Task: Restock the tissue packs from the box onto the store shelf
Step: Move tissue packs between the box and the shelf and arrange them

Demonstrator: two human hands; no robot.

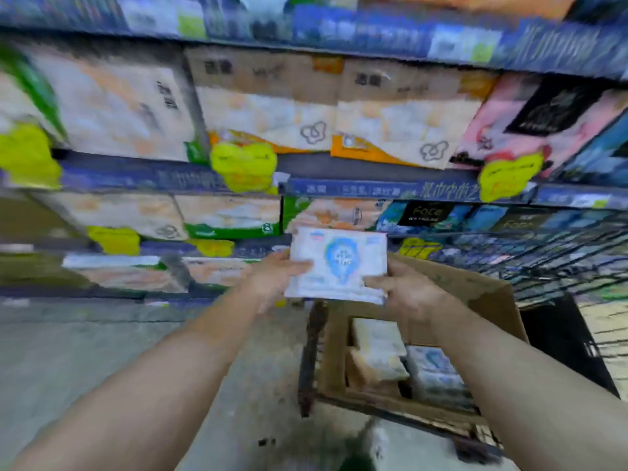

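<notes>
Both hands are raised before the store shelf (339,190): the left hand (278,278) is curled around the left edge of a white and blue tissue pack (338,265), and its right edge is gripped by the right hand (406,290). Below right, more packs (433,372) are seen inside the open cardboard box (482,294).

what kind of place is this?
Most likely a supermarket paper-goods aisle: tiered blue-edged store shelves packed with tissue multipacks, yellow-green price tags clipped to the edges, and an open brown cardboard box of stock. Both hands hold a white-and-blue tissue pack.
</notes>
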